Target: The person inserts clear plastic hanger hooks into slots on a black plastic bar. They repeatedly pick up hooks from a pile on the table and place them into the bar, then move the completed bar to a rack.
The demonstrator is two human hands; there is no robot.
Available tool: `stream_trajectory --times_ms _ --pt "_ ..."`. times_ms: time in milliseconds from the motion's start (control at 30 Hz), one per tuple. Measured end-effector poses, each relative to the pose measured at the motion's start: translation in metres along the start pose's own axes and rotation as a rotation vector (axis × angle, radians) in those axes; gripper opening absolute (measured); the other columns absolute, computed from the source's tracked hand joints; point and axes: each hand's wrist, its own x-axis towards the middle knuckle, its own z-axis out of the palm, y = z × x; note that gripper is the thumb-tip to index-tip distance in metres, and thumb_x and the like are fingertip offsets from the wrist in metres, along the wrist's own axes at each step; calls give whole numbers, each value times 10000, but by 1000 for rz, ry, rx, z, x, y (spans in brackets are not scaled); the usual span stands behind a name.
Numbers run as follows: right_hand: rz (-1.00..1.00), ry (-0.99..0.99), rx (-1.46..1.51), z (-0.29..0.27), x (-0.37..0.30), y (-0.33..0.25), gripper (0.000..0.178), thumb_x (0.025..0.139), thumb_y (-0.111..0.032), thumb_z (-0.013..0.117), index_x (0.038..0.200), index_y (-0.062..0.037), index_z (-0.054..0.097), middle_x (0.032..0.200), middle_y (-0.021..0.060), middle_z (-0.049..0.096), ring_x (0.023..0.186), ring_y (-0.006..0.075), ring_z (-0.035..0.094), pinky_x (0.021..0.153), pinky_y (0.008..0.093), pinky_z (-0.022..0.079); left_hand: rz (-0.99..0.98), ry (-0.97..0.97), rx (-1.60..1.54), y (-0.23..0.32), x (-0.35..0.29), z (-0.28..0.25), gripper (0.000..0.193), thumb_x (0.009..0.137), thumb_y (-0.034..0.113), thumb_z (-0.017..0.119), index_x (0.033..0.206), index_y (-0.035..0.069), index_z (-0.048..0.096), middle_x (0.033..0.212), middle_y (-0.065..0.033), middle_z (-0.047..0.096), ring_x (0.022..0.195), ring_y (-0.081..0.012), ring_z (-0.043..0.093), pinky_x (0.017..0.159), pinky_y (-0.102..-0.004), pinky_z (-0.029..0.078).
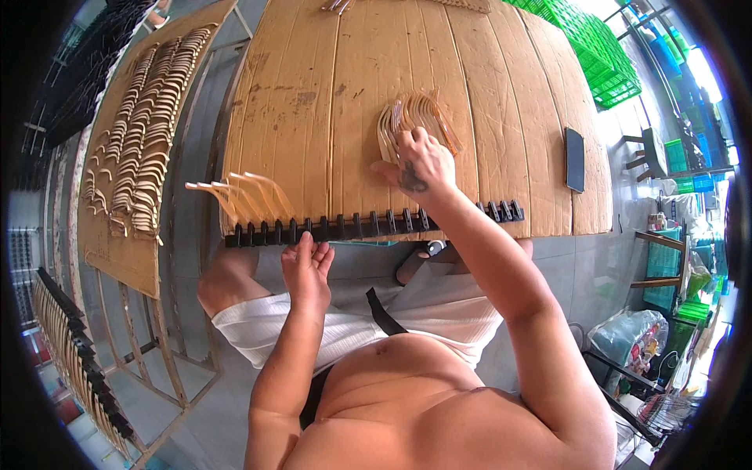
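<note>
A long black clip rack (337, 228) lies along the near edge of the cardboard-topped table. Several curved, translucent amber eyeglass temples (249, 196) stand out from the clips at its left end. My left hand (308, 274) is at the rack's near side, a fingertip on one clip and the other fingers loosely curled. Farther off, my right hand (423, 163) rests over a fanned pile of similar temples (427, 113). Its fingers bend onto their near ends, while the thumb sticks out to the left, apart from them. The fingertips are partly hidden.
A dark phone-like slab (575, 160) lies at the table's right. Green plastic crates (587, 47) stand beyond the far right corner. On the left, a cardboard-covered rack (117, 249) carries rows of curved pieces, with another loaded black strip (82, 356) below. A stool (652, 154) stands at the right.
</note>
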Motion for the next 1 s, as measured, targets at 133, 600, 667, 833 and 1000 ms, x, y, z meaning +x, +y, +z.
stream_trajectory --times_ms 133,600,667,833,1000 --pt "20 -122 -80 -3 8 -9 542 721 -438 737 1016 -18 562 1034 160 587 984 305 613 797 386 515 -50 6 -42 -2 -1 1 249 892 292 650 937 103 494 871 -19 546 854 -170 585 862 -357 494" --pt "71 -227 -6 -7 6 -27 359 774 -273 702 1026 -39 597 1044 183 583 949 333 627 770 415 525 -38 26 -9 -3 2 -5 348 876 338 671 981 80 462 914 -38 538 870 -176 585 877 -374 471" --pt "71 -227 11 -5 7 -28 345 762 -265 706 1002 -39 605 1030 185 594 937 336 630 765 416 527 -27 66 -17 1 2 -5 341 884 325 665 979 70 459 883 -36 565 826 -171 605 889 -388 472" --pt "15 -200 31 6 17 -6 345 680 -308 736 868 -64 580 918 159 625 891 364 612 759 439 493 -57 27 -10 2 2 -10 352 877 342 668 1011 85 469 934 -39 540 893 -179 580 868 -369 472" --pt "47 -283 288 -11 19 -22 428 717 -256 689 1079 -63 569 912 140 654 867 274 640 740 359 506 -68 27 -22 1 4 -12 348 877 348 666 1025 99 473 954 -36 532 906 -179 571 855 -361 472"
